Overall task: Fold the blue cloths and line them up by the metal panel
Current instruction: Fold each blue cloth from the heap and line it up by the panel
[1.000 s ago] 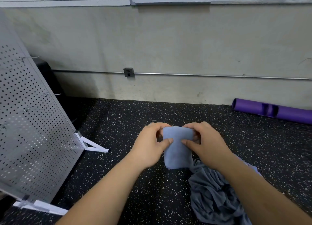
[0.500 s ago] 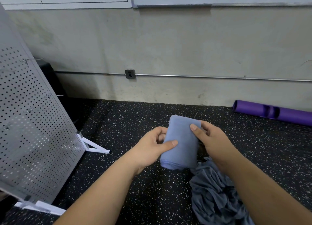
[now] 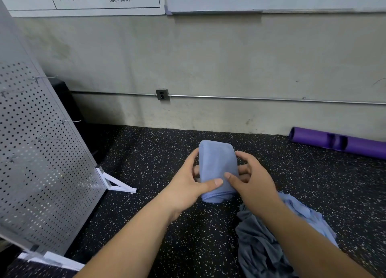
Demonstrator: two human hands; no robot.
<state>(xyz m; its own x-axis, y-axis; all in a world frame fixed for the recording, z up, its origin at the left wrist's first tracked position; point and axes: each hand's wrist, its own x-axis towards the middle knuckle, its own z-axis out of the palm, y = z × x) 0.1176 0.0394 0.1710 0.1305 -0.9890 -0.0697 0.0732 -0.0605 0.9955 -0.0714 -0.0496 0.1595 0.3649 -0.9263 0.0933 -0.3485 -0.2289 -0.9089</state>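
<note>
Left hand [image 3: 188, 186] and right hand [image 3: 252, 181] clamp folded light-blue cloth bundle [image 3: 217, 169] between them | soft, light, unfolds easily | grip both long sides

The floor [image 3: 150, 150] is black rubber flecked with white and runs back to a concrete wall [image 3: 229, 58]. At its left stands a perforated metal panel [image 3: 41, 152] tilted on white feet [image 3: 119, 185], and a purple tube [image 3: 338, 142] lies by the wall at far right. A crumpled heap of blue and grey cloths [image 3: 267, 246] lies at lower right, well apart from the panel.
</note>
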